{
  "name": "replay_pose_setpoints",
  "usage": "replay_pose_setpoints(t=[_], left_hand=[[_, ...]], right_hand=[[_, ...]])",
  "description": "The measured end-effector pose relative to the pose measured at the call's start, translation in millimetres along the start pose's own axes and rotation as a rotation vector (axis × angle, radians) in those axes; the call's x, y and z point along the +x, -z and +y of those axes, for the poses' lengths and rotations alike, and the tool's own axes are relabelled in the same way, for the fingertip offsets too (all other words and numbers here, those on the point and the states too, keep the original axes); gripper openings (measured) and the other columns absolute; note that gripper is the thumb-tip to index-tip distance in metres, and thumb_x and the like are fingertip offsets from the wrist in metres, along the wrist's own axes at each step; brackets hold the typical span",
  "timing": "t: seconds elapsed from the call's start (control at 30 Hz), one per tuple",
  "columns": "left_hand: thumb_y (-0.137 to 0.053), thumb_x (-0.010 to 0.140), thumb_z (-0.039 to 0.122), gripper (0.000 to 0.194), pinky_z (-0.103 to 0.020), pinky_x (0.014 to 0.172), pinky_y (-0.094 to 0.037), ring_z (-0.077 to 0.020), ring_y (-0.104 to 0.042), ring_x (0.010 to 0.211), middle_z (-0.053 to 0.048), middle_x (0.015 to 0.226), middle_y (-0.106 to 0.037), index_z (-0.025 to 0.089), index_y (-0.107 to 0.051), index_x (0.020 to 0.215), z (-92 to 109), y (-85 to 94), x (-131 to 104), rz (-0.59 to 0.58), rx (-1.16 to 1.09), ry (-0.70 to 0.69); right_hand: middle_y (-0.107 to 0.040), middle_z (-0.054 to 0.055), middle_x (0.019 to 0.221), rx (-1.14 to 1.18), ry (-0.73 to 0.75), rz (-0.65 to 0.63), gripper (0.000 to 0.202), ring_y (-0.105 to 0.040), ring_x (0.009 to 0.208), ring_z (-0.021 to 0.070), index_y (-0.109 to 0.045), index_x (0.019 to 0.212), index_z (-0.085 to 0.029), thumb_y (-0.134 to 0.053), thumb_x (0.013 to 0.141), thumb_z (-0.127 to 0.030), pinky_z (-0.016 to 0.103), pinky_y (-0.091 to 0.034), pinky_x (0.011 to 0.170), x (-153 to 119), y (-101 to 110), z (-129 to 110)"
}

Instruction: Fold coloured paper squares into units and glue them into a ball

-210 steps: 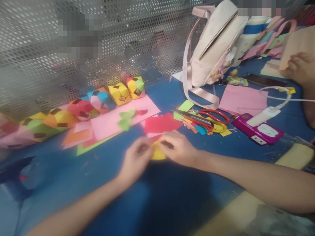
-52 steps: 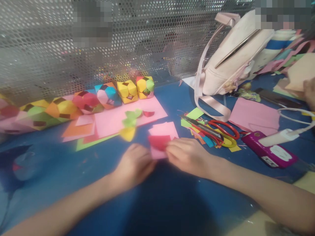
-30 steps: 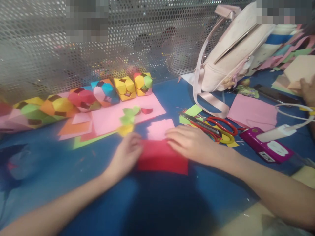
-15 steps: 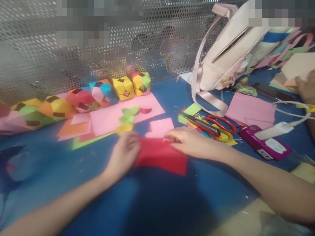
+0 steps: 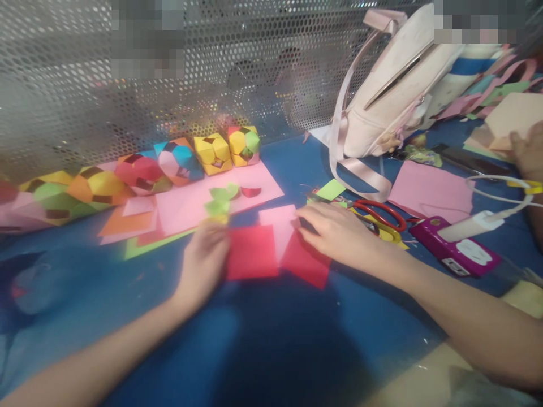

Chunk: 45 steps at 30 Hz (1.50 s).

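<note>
My left hand (image 5: 206, 251) is closed on the edge of a red paper square (image 5: 253, 252), its fingers slightly blurred. On the other side my right hand (image 5: 328, 229) pinches a second red paper piece (image 5: 306, 261), which hangs tilted below my fingers. A gap parts the two red pieces. Between and behind them, a small pink paper square (image 5: 275, 217) lies on the blue table (image 5: 169, 350). Just beyond my left hand are small green paper pieces (image 5: 221, 198) and a dark red paper piece (image 5: 250, 192) on a large pink sheet (image 5: 182, 212).
Several folded paper balls (image 5: 212, 154) line the metal mesh wall (image 5: 271, 73). Red-handled scissors (image 5: 384, 209) lie beyond my right hand. Further right are a purple box (image 5: 456, 246) with a white cable plug, a pale backpack (image 5: 390, 85), and another person's hand (image 5: 528, 150).
The red paper, one wide strip earlier, is now two separate pieces. My left hand has moved left with one, and my right hand slightly right and up with the other.
</note>
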State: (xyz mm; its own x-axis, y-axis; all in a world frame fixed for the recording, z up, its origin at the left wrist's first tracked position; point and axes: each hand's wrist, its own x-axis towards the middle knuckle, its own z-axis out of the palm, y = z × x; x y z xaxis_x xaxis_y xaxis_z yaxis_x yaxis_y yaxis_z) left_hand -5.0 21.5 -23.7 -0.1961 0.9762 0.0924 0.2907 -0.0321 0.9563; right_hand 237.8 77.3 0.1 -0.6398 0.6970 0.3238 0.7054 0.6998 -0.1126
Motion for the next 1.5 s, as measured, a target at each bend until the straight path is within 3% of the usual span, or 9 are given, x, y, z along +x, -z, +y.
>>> replay_pose_setpoints(t=[0.13, 0.23, 0.37, 0.57, 0.8, 0.97, 1.17, 1.37, 1.5], left_hand=[[-0.058, 0.074, 0.023, 0.019, -0.02, 0.045, -0.038, -0.0085, -0.051, 0.048, 0.004, 0.06, -0.056, 0.018, -0.055, 0.092, 5.8, -3.3, -5.2, -0.042, -0.084, 0.121], [-0.058, 0.074, 0.024, 0.018, -0.021, 0.044, -0.04, -0.0102, -0.054, 0.046, 0.003, 0.058, -0.058, 0.016, -0.056, 0.089, 9.5, -5.3, -10.6, -0.134, -0.145, 0.22], [-0.052, 0.079, 0.026, 0.01, -0.023, 0.043, -0.041, -0.0126, -0.055, 0.044, 0.002, 0.052, -0.057, 0.016, -0.054, 0.08, 8.9, -4.6, -12.5, -0.244, -0.201, 0.258], [-0.047, 0.082, 0.025, 0.012, -0.02, 0.04, -0.032, -0.0081, -0.041, 0.036, 0.008, 0.043, -0.043, 0.018, -0.056, 0.08, 11.1, -1.5, -9.2, -0.183, -0.025, 0.141], [-0.05, 0.073, 0.016, 0.011, -0.022, 0.048, -0.037, -0.0101, -0.047, 0.048, 0.004, 0.052, -0.052, 0.019, -0.059, 0.068, 14.9, -0.6, -12.8, -0.389, 0.141, 0.004], [-0.051, 0.079, 0.03, 0.022, -0.027, 0.054, -0.045, -0.0135, -0.054, 0.056, -0.001, 0.07, -0.063, 0.019, -0.059, 0.096, 15.2, -3.9, -13.0, -0.268, -0.175, 0.139], [-0.062, 0.073, 0.033, 0.018, -0.026, 0.056, -0.045, -0.0146, -0.056, 0.062, -0.002, 0.069, -0.063, 0.016, -0.063, 0.078, 8.8, -2.8, -7.3, -0.044, -0.165, 0.163], [-0.063, 0.071, 0.031, 0.015, -0.023, 0.056, -0.044, -0.0126, -0.055, 0.061, 0.001, 0.069, -0.061, 0.016, -0.06, 0.072, 9.8, -1.2, 1.6, 0.182, -0.318, 0.113], [-0.065, 0.069, 0.03, 0.014, -0.021, 0.051, -0.04, -0.0115, -0.052, 0.056, 0.002, 0.064, -0.059, 0.017, -0.06, 0.071, 9.2, -3.7, 0.5, 0.179, -0.328, 0.186]], right_hand=[[-0.058, 0.01, 0.122, 0.088, 0.35, 0.224, 0.028, -0.053, 0.109, 0.02, -0.055, 0.115, -0.019, -0.042, 0.09, -0.014, 0.035, -0.045, 0.084, -0.4, -6.7, -13.8], [-0.068, 0.006, 0.104, 0.147, 0.506, 0.27, 0.023, -0.06, 0.098, 0.0172, -0.062, 0.098, -0.018, -0.042, 0.09, -0.012, 0.032, -0.046, 0.079, -2.0, -6.1, -19.2], [-0.071, 0.005, 0.081, 0.377, 0.208, 0.287, 0.02, -0.064, 0.074, 0.014, -0.064, 0.085, -0.016, -0.045, 0.089, -0.014, 0.028, -0.048, 0.07, -2.0, -0.8, -20.5], [-0.064, -0.002, 0.06, 0.787, -0.325, -0.012, 0.016, -0.061, 0.056, 0.0111, -0.057, 0.069, -0.018, -0.051, 0.083, -0.021, 0.021, -0.046, 0.052, 0.5, 6.7, -26.1], [-0.065, -0.001, 0.062, 1.024, -0.416, -0.152, 0.013, -0.063, 0.058, 0.0116, -0.057, 0.075, -0.017, -0.05, 0.084, -0.024, 0.023, -0.046, 0.058, 3.7, 6.7, -19.9], [-0.063, -0.003, 0.058, 1.032, -0.409, -0.294, 0.009, -0.063, 0.056, 0.0113, -0.057, 0.077, -0.016, -0.052, 0.083, -0.022, 0.021, -0.046, 0.056, 3.8, 8.6, -23.5], [-0.068, 0.004, 0.082, 0.775, -0.22, -0.177, 0.02, -0.064, 0.072, 0.0147, -0.062, 0.09, -0.016, -0.045, 0.088, -0.026, 0.027, -0.05, 0.066, -0.6, -2.9, -29.1], [-0.055, 0.015, 0.124, 0.26, 0.388, -0.137, 0.047, -0.043, 0.12, 0.0288, -0.056, 0.113, -0.013, -0.056, 0.081, -0.047, 0.048, -0.034, 0.099, -5.3, -21.8, -23.5], [-0.043, 0.02, 0.136, 0.11, 0.381, -0.113, 0.057, -0.033, 0.129, 0.0312, -0.052, 0.119, -0.01, -0.047, 0.084, -0.055, 0.051, -0.027, 0.104, -0.7, -40.3, -16.5]])
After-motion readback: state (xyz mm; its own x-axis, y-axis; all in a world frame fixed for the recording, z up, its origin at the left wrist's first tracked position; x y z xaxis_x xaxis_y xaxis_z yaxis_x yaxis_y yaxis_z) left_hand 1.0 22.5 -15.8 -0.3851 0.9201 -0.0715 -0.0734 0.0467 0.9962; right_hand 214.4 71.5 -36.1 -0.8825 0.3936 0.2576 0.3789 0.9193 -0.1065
